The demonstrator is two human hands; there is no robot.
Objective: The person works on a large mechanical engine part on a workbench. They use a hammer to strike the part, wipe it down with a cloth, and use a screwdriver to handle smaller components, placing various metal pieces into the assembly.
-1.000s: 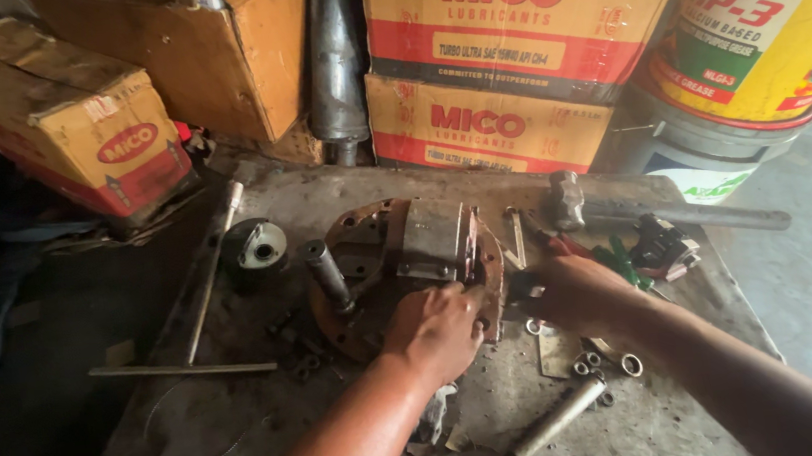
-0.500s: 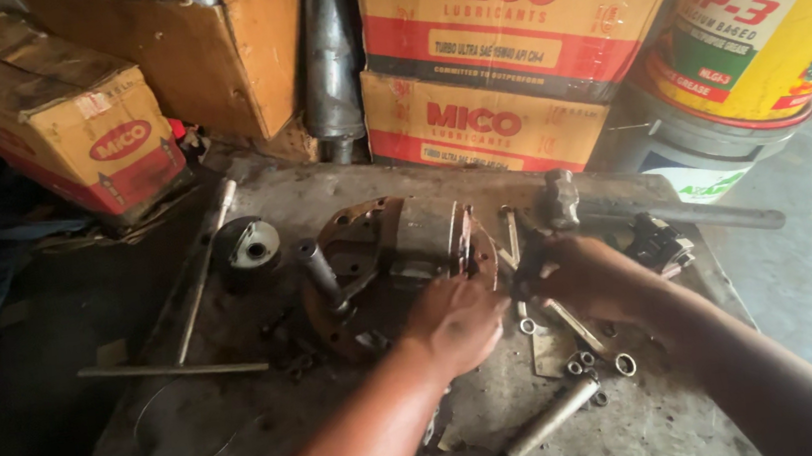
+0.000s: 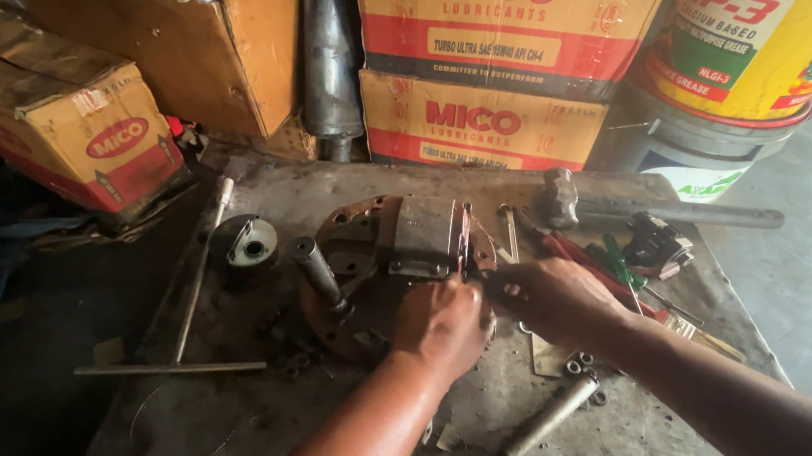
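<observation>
Oddly, short shaft (image 3: pixel 316 273) upright-tilted leftward.

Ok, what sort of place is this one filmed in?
Probably a mechanic's repair workshop: a rusty round metal plate assembly on a grimy steel worktop, a hammer beside it, and cardboard cartons behind.

Both forearms are bare from the frame's lower edge to the wrists, with no sleeve, glove, watch or ring showing. The left hand (image 3: pixel 444 322) and right hand (image 3: pixel 556 298) show knuckles and fingers smudged with dark grime.
</observation>
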